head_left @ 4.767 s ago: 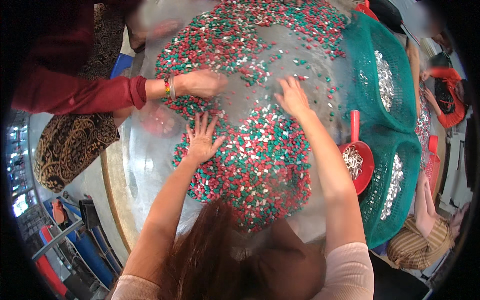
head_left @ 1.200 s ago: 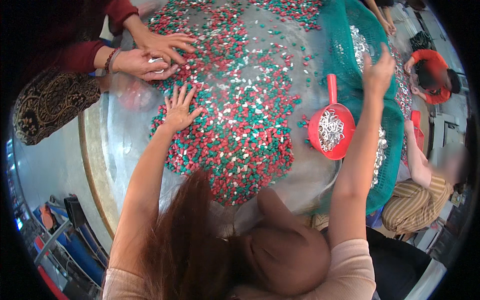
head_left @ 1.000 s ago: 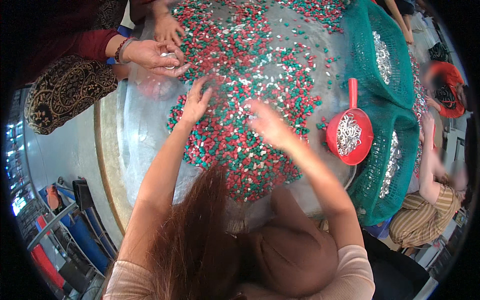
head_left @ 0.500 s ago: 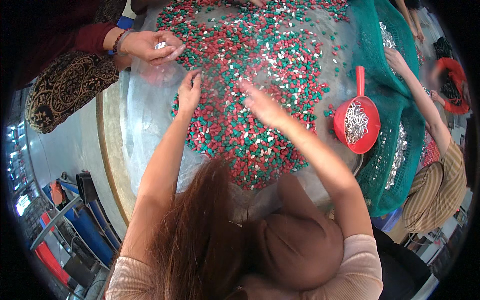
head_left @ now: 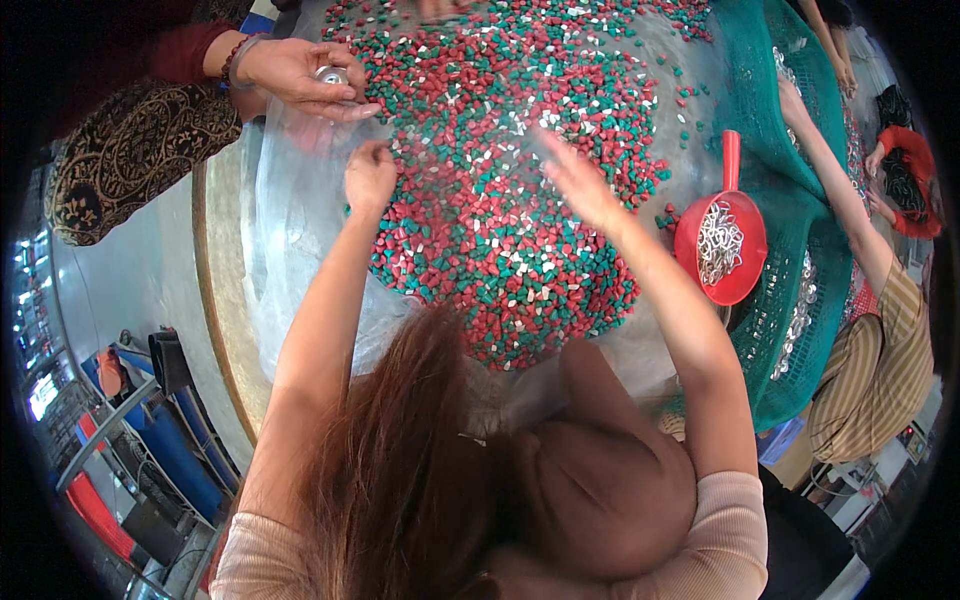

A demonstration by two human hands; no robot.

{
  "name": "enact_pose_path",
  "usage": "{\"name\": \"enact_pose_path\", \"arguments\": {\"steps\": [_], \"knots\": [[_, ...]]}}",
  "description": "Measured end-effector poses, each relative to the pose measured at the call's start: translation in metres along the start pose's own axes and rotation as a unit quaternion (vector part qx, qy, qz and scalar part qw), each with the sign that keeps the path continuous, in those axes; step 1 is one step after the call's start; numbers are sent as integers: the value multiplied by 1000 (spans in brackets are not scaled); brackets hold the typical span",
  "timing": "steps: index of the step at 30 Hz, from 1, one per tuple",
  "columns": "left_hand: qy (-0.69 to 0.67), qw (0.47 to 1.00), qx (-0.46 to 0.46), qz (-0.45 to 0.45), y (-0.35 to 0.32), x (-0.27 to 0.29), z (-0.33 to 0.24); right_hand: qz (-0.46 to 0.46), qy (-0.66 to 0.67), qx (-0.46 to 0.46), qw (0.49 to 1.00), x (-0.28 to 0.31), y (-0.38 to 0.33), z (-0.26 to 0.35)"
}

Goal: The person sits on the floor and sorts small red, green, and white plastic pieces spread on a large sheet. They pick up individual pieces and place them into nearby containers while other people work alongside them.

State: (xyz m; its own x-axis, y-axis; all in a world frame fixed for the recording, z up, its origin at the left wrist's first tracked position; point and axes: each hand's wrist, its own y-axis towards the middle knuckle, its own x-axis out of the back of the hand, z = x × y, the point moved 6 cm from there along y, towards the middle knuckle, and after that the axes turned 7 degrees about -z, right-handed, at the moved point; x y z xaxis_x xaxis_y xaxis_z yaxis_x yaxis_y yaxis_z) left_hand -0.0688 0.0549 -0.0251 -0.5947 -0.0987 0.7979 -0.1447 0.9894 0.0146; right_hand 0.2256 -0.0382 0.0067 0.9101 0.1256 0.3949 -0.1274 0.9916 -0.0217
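A thick spread of small red, green and white pieces (head_left: 500, 250) covers the sheeted surface in front of me. My left hand (head_left: 371, 178) is at the left edge of the spread, with its fingers curled together; whatever they hold, if anything, is hidden. My right hand (head_left: 582, 185) is over the right middle of the spread. Its fingers are stretched out, apart from the pieces and slightly blurred. Just beyond my left hand, a co-worker's hand (head_left: 300, 78) holds a round silver metal piece (head_left: 331, 77).
A red long-handled scoop (head_left: 748, 270) with silver metal links lies right of the spread. Beside it, green mesh baskets (head_left: 790, 385) hold more silver pieces, and another person's arm (head_left: 850, 205) reaches into one. Clear plastic sheeting (head_left: 290, 270) covers the left side. Another hand (head_left: 442, 10) shows at the far edge.
My right hand has moved to the right and its fingers have spread away from the pieces. My left hand has drawn slightly left, its fingers more curled. The co-worker's hand has tipped, showing the silver piece's face.
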Motion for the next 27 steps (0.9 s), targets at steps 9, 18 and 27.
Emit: {"name": "enact_pose_path", "arguments": {"steps": [9,18,27], "knots": [[-330,831,105,436,-62,-56,-96,248,18,45,967,-113,-64,27],[-214,885,-102,401,-15,14,-72,41,-2,-18,999,4,8,0],[74,677,39,731,-106,11,4,377,-72,186,905,-85,-158,47]]}}
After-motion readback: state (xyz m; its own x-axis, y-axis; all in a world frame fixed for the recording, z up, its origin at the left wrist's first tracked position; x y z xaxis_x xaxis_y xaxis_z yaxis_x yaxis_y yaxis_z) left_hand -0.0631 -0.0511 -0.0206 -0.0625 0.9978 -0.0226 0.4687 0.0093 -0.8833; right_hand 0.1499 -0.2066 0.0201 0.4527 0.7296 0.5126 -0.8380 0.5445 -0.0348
